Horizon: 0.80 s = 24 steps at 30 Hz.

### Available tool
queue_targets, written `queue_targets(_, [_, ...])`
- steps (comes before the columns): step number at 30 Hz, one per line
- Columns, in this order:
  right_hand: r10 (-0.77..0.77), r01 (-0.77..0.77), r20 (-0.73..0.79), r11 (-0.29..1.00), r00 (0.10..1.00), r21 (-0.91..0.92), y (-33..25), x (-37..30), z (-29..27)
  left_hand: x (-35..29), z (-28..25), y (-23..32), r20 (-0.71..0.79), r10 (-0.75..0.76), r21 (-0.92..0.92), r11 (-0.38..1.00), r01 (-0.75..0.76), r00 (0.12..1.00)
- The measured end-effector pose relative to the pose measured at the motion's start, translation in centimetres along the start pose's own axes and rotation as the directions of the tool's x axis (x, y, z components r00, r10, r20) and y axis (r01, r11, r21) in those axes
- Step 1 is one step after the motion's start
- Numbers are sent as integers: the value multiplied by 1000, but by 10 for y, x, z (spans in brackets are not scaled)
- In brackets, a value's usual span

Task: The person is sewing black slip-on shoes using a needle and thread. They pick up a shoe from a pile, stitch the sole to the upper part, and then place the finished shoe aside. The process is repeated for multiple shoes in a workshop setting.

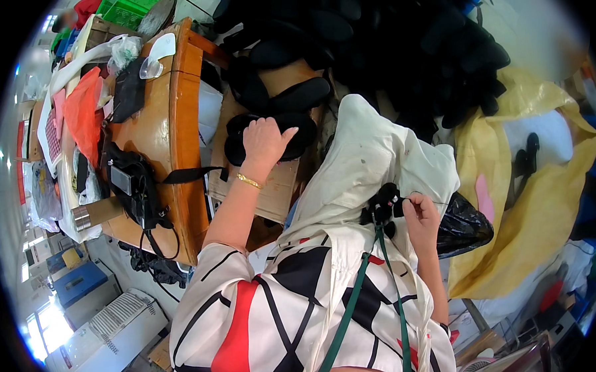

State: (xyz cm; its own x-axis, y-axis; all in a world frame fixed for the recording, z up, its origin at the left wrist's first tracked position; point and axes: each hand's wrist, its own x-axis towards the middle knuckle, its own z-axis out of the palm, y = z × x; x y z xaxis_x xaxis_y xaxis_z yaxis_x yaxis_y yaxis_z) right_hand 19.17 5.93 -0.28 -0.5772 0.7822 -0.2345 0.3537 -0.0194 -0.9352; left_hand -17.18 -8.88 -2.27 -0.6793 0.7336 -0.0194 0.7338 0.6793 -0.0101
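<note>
My left hand (263, 146) is closed over a black slipper-like shoe (298, 145) that lies on a cardboard box (261, 191). The fingertips are hidden, and the thumb points off to the right. More black shoes (301, 95) lie just beyond it. Over my lap, my right hand (422, 219) pinches thumb and fingers together; what is between them is too small to make out. Beside those fingers sits a fluffy black bundle (383, 205) where a green strap (347, 310) ends. Cream cloth (356, 150) covers my knees.
A large heap of black shoes (398, 42) fills the far side. To the left stands a wooden table (185, 124) with a black bag (130, 180) and orange plastic bag (84, 109). At right are a yellow sack (477, 258) and black plastic bag (465, 226).
</note>
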Motion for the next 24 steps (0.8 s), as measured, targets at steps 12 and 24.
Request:
queue_targets(12, [36,-37,49,999,998,27,0,-8,7,96,24,-71,-51,-243,-26,970,242,969])
queue_targets(24, [249,-204,-29,851,968,483,-10,-7,-1,59,-76,19,-260,291,-294,885,-362,921])
